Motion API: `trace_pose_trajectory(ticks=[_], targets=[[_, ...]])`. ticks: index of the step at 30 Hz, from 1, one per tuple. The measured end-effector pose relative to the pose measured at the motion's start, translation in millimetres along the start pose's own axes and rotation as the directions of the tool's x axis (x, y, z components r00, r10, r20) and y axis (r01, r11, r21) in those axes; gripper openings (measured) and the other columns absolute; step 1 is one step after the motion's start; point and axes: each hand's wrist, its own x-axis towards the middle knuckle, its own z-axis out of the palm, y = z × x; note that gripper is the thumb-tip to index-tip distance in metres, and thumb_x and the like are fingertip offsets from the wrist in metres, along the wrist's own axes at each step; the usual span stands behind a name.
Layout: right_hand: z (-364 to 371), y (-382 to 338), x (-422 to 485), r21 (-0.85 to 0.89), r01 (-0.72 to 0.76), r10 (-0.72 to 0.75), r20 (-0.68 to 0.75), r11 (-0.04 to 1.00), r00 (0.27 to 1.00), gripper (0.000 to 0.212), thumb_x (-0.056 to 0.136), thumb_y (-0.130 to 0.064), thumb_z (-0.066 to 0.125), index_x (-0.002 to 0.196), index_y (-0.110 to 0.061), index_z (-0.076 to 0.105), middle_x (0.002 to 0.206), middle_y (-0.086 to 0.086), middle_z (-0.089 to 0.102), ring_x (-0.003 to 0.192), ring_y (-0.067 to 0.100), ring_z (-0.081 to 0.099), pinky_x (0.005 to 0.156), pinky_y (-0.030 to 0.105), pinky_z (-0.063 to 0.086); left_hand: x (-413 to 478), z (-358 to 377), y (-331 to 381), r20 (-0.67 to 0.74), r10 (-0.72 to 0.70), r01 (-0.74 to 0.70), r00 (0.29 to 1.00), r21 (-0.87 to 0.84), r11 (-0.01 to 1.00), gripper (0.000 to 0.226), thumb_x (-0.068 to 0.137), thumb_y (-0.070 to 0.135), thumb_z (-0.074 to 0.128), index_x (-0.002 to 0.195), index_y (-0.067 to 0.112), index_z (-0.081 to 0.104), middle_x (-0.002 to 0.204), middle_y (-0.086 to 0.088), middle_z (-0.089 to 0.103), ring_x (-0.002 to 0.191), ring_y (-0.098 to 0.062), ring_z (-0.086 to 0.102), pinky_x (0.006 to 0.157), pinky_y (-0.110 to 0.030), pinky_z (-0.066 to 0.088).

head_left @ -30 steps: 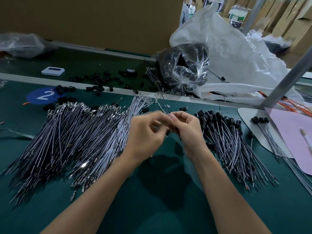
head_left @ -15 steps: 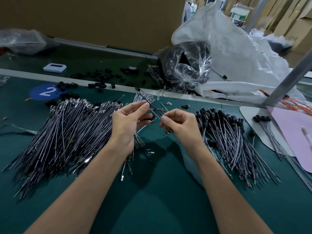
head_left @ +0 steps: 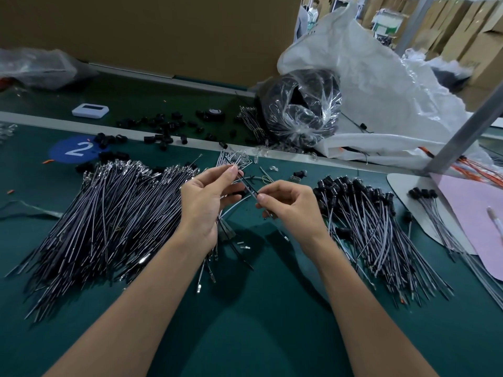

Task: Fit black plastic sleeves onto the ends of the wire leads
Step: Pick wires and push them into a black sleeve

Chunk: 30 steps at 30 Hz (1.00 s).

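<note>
Above the worktop [head_left: 245, 322], the left hand [head_left: 206, 205] and right hand [head_left: 292, 206] both pinch one thin lead [head_left: 247, 186].

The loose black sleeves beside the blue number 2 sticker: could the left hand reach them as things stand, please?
Probably yes: the black sleeves lie uncovered, though the left hand pinches a wire lead and must pass over the pile of leads between.
</note>
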Motion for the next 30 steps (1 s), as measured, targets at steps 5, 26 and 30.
trace_pose_trajectory(ticks=[5,26,30], targets=[[5,-3,-1,-0.018,0.054,-0.054,0.006,0.998,0.999,0.016,0.083,-0.006,0.074,0.079,-0.021,0.072,0.067,-0.001,0.072,0.054,0.011,0.063,0.060,0.024,0.052,-3,4,-4,0.031,0.036,-0.038,0.999,0.071,0.997,0.004,0.087,0.009,0.069,0.087,0.010,0.073,0.082,-0.003,0.075,0.069,-0.013,0.070,0.058,-0.021,0.054],[23,11,-11,-0.498,0.209,-0.340,-0.188,0.842,0.922,0.008,0.087,-0.001,0.066,0.084,-0.009,0.063,0.076,-0.002,0.062,0.069,0.012,0.056,0.068,0.019,0.045,-3,2,9,-0.136,0.235,-0.200,0.962,0.231,0.952,0.011,0.089,0.007,0.068,0.095,0.016,0.070,0.086,-0.005,0.073,0.074,-0.016,0.067,0.060,-0.020,0.055],[26,12,-12,-0.482,0.196,-0.317,-0.183,0.854,0.931,0.010,0.089,0.001,0.063,0.087,-0.008,0.060,0.079,-0.004,0.057,0.072,0.011,0.052,0.068,0.012,0.040,-1,3,27,-0.066,0.174,-0.148,0.983,0.285,0.947,0.011,0.090,0.007,0.066,0.089,0.017,0.072,0.085,-0.004,0.075,0.072,-0.014,0.067,0.059,-0.020,0.056]])
